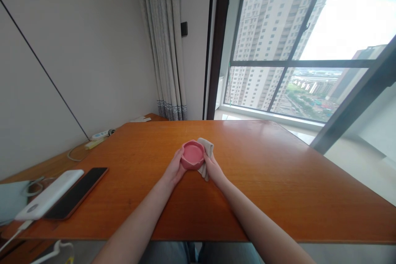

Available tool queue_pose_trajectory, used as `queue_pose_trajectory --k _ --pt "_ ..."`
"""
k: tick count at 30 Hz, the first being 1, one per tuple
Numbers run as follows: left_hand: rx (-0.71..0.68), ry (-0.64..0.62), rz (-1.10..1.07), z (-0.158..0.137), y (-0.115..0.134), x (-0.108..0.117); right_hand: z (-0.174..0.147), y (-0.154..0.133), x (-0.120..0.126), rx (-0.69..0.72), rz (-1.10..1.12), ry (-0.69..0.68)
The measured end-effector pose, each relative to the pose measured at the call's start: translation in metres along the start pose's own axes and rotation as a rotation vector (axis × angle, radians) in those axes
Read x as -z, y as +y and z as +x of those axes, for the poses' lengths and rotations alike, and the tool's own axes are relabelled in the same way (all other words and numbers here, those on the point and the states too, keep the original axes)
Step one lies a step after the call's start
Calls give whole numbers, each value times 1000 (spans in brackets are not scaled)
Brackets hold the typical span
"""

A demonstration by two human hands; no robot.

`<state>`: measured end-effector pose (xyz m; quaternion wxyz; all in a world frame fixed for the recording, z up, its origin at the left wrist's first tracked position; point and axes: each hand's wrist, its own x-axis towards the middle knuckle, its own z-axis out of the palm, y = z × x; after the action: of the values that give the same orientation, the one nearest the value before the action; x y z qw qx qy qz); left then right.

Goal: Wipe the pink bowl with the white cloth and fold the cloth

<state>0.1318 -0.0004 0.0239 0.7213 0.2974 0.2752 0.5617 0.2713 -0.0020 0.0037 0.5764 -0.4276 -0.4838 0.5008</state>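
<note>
Dish (193, 154), pink and shallow with an angular rim, is held over the middle of the table (262, 173), its hollow turned up toward the wearer. The left hand (176, 168) grips its left side; the right hand (213, 168) is closed on a pale cloth (206, 145) and the dish's right edge together, the cloth showing beyond and below that edge.

The handling looks to be under way: dish and cloth are both in hand, pressed together at the right, and neither has been set down. How much is done and how much is left cannot be judged from the dish's surface.

The dish's underside is hidden, as are most of the left fingers and the part of the cloth behind the dish. Whether the dish touches the wood or hangs just above it, I cannot tell.

Farther out, at near left, a dark phone (77, 193) lies beside a white power bank (51, 194), whose cable (26, 225) is cut off by the left edge. Small items along the far left wall are hard to make out.
</note>
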Motion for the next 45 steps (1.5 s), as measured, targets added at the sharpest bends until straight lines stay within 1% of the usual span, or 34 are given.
queue_pose_trajectory --k 2,4,7,9,13,15,18,21,23,25,27,28,30,32,34,36,37,39,42,45 --pt "-30 -9 -9 -1 1 -2 1 1 -1 -3 21 10" --pt "-21 -45 -4 -3 2 -2 3 1 -1 -8 34 19" --pt "84 -100 50 -6 1 0 5 -4 4 1 29 49" --pt "156 -90 95 -8 1 3 7 -11 9 3 6 56" --pt "290 -110 130 -8 1 6 8 -24 18 -30 -44 -5" --pt "324 -95 154 -6 1 6 9 -24 19 -63 -39 -35" --pt "294 -16 156 -2 2 7 8 -17 17 -70 -8 -33" --pt "200 -9 70 -1 1 7 7 -7 10 -26 16 -18" --pt "118 -51 14 -2 0 6 6 -2 6 -9 33 -6" --pt "61 -135 -16 -3 0 5 5 1 3 -8 36 20" --pt "48 -211 -16 -5 -1 6 5 1 3 -7 30 37" --pt "60 -226 -3 -6 -1 6 5 0 4 0 28 45" --pt "126 -204 47 -7 1 8 6 -3 8 23 19 55" --pt "227 -169 114 -8 3 8 8 -5 14 44 -5 54" --pt "304 -136 177 -8 4 8 11 -6 19 47 -45 17" --pt "325 -94 226 -8 3 7 13 -5 21 31 -79 -38" --pt "317 -74 240 -8 3 7 14 -4 21 21 -90 -53" --pt "273 -54 242 -7 1 5 15 1 20 29 -93 -39" --pt "150 -40 199 -7 -1 2 14 6 16 128 -58 -48" --pt "75 1 142 -5 -1 -1 8 7 13 210 -54 -90"
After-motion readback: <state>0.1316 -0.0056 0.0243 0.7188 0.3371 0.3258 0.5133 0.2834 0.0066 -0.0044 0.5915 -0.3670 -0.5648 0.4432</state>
